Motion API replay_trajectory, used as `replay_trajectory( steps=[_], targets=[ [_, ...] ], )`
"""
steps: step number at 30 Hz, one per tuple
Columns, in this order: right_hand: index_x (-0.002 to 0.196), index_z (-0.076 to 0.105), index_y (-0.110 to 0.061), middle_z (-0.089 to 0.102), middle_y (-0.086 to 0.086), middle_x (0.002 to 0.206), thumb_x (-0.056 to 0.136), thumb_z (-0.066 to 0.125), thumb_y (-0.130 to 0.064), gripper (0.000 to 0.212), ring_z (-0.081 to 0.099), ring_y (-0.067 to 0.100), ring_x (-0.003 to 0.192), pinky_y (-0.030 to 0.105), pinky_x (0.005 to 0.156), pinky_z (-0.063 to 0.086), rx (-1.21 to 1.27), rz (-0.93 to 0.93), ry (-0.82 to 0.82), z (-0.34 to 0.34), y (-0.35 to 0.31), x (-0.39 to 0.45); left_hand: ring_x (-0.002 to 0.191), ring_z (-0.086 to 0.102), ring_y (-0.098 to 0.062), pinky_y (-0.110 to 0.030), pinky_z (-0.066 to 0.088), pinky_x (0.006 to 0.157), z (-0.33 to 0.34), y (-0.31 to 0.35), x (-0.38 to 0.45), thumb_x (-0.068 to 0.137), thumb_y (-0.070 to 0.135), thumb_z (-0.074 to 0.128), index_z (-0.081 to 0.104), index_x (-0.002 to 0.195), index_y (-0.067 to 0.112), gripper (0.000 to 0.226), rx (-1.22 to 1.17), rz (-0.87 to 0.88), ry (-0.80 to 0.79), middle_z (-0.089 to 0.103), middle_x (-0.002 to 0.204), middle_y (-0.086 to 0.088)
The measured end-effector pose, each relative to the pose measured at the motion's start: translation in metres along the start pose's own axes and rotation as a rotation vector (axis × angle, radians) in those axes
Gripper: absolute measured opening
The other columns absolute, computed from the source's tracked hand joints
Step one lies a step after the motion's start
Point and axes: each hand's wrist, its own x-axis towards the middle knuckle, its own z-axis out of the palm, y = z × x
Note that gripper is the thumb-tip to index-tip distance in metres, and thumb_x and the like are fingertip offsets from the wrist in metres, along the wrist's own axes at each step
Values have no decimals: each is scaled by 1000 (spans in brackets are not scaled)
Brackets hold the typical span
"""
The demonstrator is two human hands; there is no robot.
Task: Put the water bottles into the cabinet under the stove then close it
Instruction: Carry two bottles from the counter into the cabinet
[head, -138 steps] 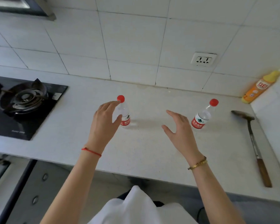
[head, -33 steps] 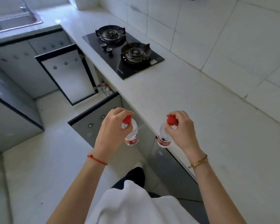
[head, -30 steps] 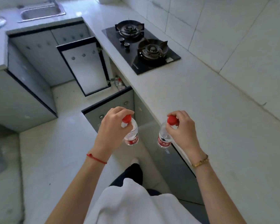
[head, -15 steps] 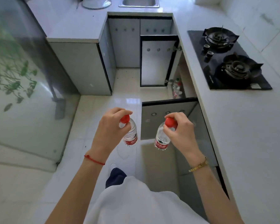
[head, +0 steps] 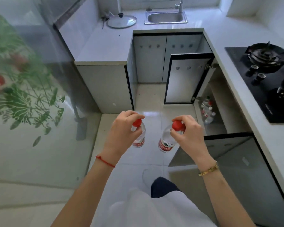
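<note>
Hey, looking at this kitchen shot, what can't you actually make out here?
All in the head view:
- Bottles inside the open cabinet: too small and shaded to count or read.
- Cabinet interior behind them: dark, and the countertop cuts it off.
- Stove: right edge crops the near burner.
- Left bottle: the left hand covers most of it.
- Right bottle: label blurred; the right hand hides its neck.

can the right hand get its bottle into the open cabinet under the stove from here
Probably yes. The right hand grips its bottle by the cap over bare floor. The cabinet opening lies ahead, both doors swung wide; only the bottles already inside narrow the space.
</note>
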Motion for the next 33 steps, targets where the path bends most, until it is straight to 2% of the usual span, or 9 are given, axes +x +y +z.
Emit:
replay_trajectory(
  steps=[7,13,19,23,25,28,33],
  targets=[
    [101,60,-16,56,-4,96,80,72,-13,24,54,7,86,7,74,40,-21,42,9,38,11,95,92,61,-16,-32,53,85,19,-52,106,74,8,70,72,104,17,31,-20,47,-71,68,102,2],
    [95,60,-19,56,-4,93,77,73,-12,23,54,7,83,8,71,39,-35,117,65,46,42,187,92,62,-16,-32,55,83,61,-63,214,75,6,70,72,104,18,31,-61,117,-141,68,102,3],
    [96,59,-20,55,-4,94,78,73,-13,24,55,9,86,18,76,49,-50,188,130,27,77,277,94,61,-16,-29,53,85,105,-59,326,75,5,71,71,105,16,32,-89,209,-183,68,103,1],
    [97,59,-18,57,-1,95,78,73,-15,24,55,11,87,12,74,43,-74,258,197,14,99,323,95,60,-15,-21,49,85,135,-52,394,77,7,72,70,106,17,31,-109,305,-242,67,106,2],
    [97,59,-18,56,-1,97,79,72,-17,23,55,10,88,14,74,43,-81,314,242,8,111,342,96,60,-14,-17,46,85,151,-50,426,77,7,73,71,106,17,31,-122,356,-283,67,106,2],
    [97,59,-19,55,-2,98,79,71,-18,22,56,10,88,16,75,46,-86,397,318,3,127,368,99,60,-14,-19,48,87,174,-47,471,75,7,74,71,106,16,32,-144,433,-350,68,106,1],
    [99,60,-14,55,0,101,79,72,-13,22,55,10,91,6,76,39,-107,556,442,3,147,395,100,62,-17,-18,46,87,212,-40,530,76,8,74,72,106,15,30,-192,605,-473,69,106,0]
  ],
)
